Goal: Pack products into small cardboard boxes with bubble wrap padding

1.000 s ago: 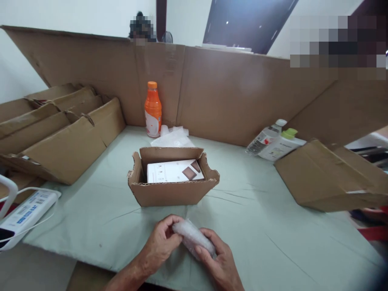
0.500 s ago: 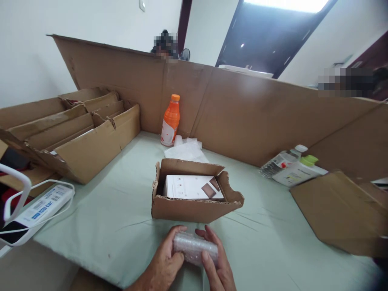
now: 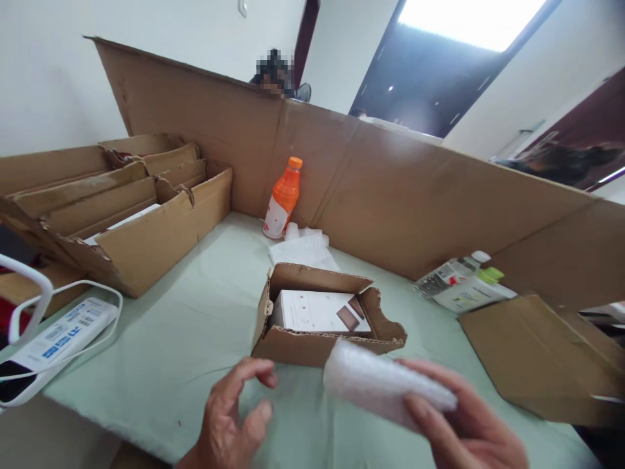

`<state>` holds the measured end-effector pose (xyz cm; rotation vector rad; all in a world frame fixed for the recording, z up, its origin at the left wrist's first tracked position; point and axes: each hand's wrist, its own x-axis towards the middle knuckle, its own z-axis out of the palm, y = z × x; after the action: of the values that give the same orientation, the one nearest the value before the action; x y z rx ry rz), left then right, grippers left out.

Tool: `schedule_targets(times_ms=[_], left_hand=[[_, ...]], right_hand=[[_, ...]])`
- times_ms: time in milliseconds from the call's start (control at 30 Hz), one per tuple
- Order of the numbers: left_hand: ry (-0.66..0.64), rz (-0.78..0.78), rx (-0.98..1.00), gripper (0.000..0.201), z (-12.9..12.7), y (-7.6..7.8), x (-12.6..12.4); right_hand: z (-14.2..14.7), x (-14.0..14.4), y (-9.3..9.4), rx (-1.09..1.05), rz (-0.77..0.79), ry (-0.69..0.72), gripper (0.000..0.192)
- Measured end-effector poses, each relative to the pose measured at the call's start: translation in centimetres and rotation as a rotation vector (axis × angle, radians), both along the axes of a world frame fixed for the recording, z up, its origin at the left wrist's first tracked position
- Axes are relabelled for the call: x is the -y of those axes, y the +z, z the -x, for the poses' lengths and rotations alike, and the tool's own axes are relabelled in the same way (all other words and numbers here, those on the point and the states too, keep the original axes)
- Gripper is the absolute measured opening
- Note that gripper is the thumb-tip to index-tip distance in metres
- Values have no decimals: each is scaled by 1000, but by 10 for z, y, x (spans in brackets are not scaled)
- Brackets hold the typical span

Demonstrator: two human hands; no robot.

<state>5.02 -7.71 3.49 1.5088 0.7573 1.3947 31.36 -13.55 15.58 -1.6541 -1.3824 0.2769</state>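
Note:
My right hand (image 3: 469, 417) grips one end of a bubble-wrapped bundle (image 3: 375, 384), pinched between thumb and fingers. The bundle is whitish and blurred, tilted with its free end up to the left; what the wrap encloses is hidden. Left of it, my left hand (image 3: 239, 410) is empty, thumb and fingers apart. Just beyond both hands stands an open-topped cardboard box (image 3: 297, 350) with rough-cut edges. Inside it lies a white carton (image 3: 317, 309) printed with brown rectangles. The bundle's free end overlaps the box's front wall in view; whether they touch I cannot tell.
A divided cardboard tray (image 3: 166, 234) stands at left, near a white power strip (image 3: 73, 332) with a cable. Farther back are an orange bottle (image 3: 286, 195) and white wrap sheets (image 3: 305, 251). At right are a clear bottle (image 3: 444, 277), a green-capped pack (image 3: 469, 293) and a cardboard piece (image 3: 527, 358).
My left hand has let go of the bubble-wrapped bundle and moved left, opening. My right hand has carried the bundle to the right and tilted it. The view has shifted slightly.

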Motion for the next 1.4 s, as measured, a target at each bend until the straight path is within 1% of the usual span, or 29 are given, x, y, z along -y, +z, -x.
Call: schedule_targets(times_ms=[67,100,133,200,267,367,467,533,667,767,900,967,1033,1100,1167,1267,1400], left_hand=[[203,-50,-16,40,4,-2,-14],[270,-54,-40,42,4,-3,-22],[310,-51,-69,45,2,-4,-30],[324,-42,-137,53,-4,-6,-45],[313,-53,-184,59,-11,-10,-56],[280,-93,-214,64,-17,-17,-63],[236,-118,-209,67,-16,-23,-60],[217,-133,-210,69,-14,-26,-58],[213,-161,-241,71,-14,-28,-56],[226,-173,-262,72,-15,-30,-57],[260,-194,-291,75,-15,-34,-58],[270,-206,-302,74,-14,-35,-59],[280,-218,-307,74,-14,-35,-60],[293,-231,-306,73,-14,-35,-60],[301,-239,-306,73,-14,-34,-60],[292,-236,-315,72,-15,-33,-60],[280,-237,-323,72,-14,-32,-60]], right_hand=[[4,-28,24,37,-64,-29,31],[9,-45,33,56,-73,-6,30],[14,-62,40,67,-62,46,29],[29,-96,46,81,8,201,25],[42,-124,46,144,118,335,21],[54,-149,44,274,280,413,20],[54,-161,45,326,429,446,21],[52,-166,48,399,508,450,22],[56,-177,62,600,570,412,27],[76,-187,78,743,608,435,31],[117,-200,100,914,719,544,37],[133,-206,104,947,795,604,37],[143,-212,101,953,856,675,33],[146,-217,91,949,888,741,29],[144,-219,79,947,879,742,28],[134,-216,67,891,809,673,30],[124,-206,68,776,671,650,30]])
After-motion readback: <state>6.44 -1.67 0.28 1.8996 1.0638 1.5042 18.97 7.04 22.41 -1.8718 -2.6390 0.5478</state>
